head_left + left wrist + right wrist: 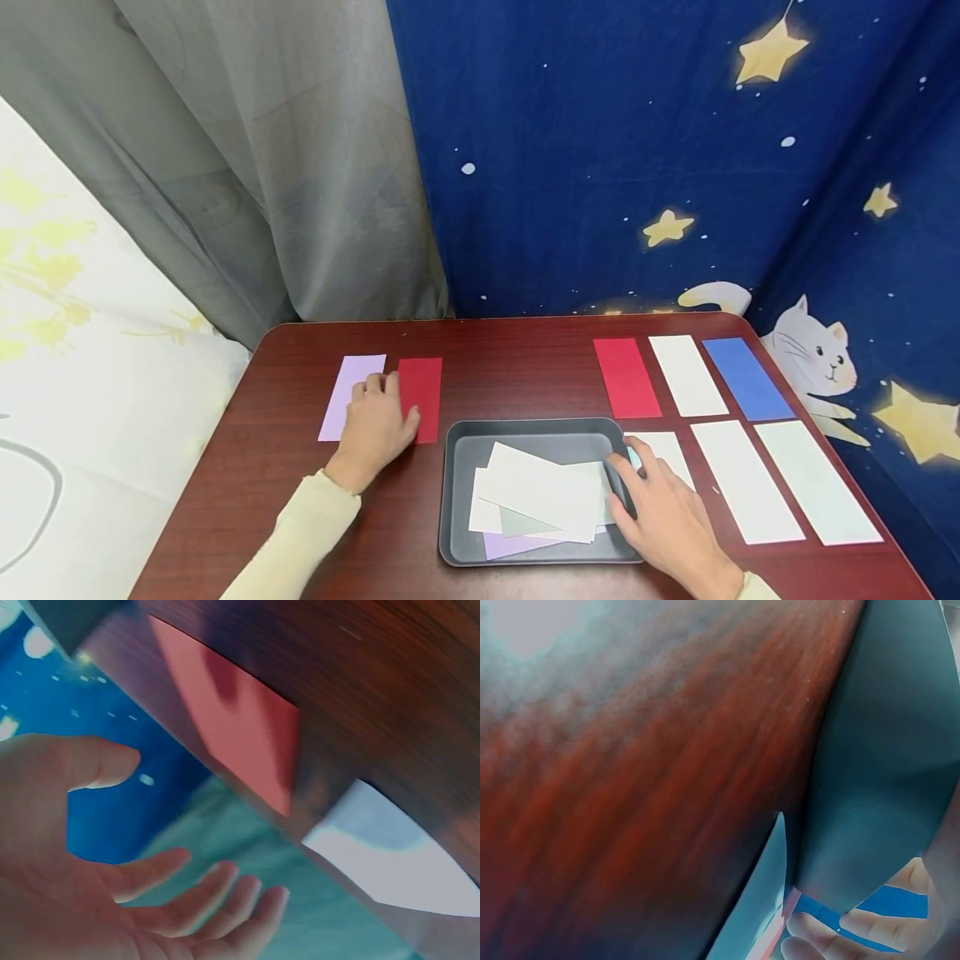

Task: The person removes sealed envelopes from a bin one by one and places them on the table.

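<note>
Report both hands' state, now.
Left hand: open, holding nothing.
Right hand: at the right rim of the tray; whether its fingers grip anything cannot be told.

Matt paper cards (pixel 628 378), glossy wood-grained tabletop (pixel 517 367)
The tray (pixel 461 483) looks smooth with a dull sheen, metal or plastic unclear; grey curtain (pixel 337 167) and blue curtain (pixel 555 217), matt cloth.
</note>
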The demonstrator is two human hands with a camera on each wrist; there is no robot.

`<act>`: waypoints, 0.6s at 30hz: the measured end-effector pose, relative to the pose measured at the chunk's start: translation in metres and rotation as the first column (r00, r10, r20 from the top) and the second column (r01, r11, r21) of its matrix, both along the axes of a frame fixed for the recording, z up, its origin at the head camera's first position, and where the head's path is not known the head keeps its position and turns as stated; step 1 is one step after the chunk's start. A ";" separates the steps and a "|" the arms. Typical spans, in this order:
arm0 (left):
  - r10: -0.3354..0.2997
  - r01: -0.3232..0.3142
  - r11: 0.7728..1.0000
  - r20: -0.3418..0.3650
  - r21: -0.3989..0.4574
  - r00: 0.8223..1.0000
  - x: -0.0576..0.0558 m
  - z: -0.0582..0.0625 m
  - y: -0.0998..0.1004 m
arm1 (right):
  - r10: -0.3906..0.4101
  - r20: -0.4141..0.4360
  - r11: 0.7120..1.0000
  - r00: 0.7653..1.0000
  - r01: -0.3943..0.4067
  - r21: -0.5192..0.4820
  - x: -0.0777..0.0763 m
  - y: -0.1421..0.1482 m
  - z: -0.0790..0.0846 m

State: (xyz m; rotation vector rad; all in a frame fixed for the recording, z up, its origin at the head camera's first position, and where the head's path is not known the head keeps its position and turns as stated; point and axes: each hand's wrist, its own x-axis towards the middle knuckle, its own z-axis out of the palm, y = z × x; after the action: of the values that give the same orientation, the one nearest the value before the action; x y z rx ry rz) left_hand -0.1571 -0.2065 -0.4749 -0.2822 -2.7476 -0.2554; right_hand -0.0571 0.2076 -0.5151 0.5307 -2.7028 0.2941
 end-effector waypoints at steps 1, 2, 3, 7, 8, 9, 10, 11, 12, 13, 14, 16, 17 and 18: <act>-0.034 0.034 0.999 -0.023 -0.005 0.999 0.002 0.001 0.005 | 0.000 0.000 1.000 1.000 0.000 0.000 0.000 0.000 0.000; -0.065 0.065 0.998 -0.040 -0.011 0.997 0.003 0.003 0.010 | 0.000 0.000 1.000 1.000 0.000 -0.001 0.000 0.000 0.000; -0.096 0.096 0.995 -0.052 -0.017 0.994 0.005 0.004 0.015 | 0.001 0.000 1.000 1.000 -0.001 -0.001 0.000 0.000 0.000; -0.191 0.189 0.981 -0.059 -0.040 0.980 0.015 0.009 0.036 | 0.000 0.002 1.000 1.000 0.000 0.003 0.000 0.000 -0.001; -0.214 0.211 0.976 -0.054 -0.042 0.975 0.018 0.010 0.041 | -0.001 0.002 1.000 1.000 0.001 0.004 0.000 0.000 -0.001; -0.235 0.233 0.971 -0.048 -0.043 0.971 0.020 0.011 0.045 | -0.001 0.003 1.000 1.000 0.001 0.005 0.000 0.000 -0.001; -0.257 0.255 0.966 -0.043 -0.045 0.966 0.023 0.011 0.050 | -0.001 0.004 1.000 1.000 0.001 0.006 0.000 0.000 -0.001; -0.281 0.279 0.959 -0.041 -0.049 0.959 0.025 0.012 0.054 | -0.001 0.005 1.000 1.000 0.001 0.005 0.000 0.000 -0.001; -0.306 0.304 0.951 -0.035 -0.053 0.951 0.028 0.012 0.058 | -0.001 0.006 1.000 1.000 0.001 0.004 0.000 0.000 -0.001; -0.332 0.330 0.942 -0.032 -0.061 0.943 0.030 0.012 0.062 | -0.001 0.006 1.000 1.000 0.001 0.003 0.000 0.000 -0.001; -0.357 0.355 0.932 -0.027 -0.069 0.934 0.033 0.012 0.066 | 0.000 0.006 1.000 1.000 0.000 0.002 0.000 0.000 -0.001; -0.403 0.401 0.912 -0.011 -0.091 0.915 0.037 0.011 0.074 | 0.002 0.003 1.000 1.000 -0.002 -0.001 0.000 0.000 -0.001; -0.423 0.421 0.901 0.000 -0.107 0.906 0.040 0.011 0.078 | 0.003 0.001 1.000 1.000 -0.003 -0.002 0.000 0.000 -0.001; -0.443 0.441 0.889 0.013 -0.123 0.897 0.042 0.011 0.082 | 0.004 -0.001 1.000 1.000 -0.004 -0.002 0.000 0.000 -0.001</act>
State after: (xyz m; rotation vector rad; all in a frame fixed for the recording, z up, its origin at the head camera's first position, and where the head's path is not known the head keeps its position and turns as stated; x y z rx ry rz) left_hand -0.1153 -0.1246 -0.4641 -0.9451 -2.6527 -0.1964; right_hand -0.0572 0.2075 -0.5160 0.5360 -2.7008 0.2980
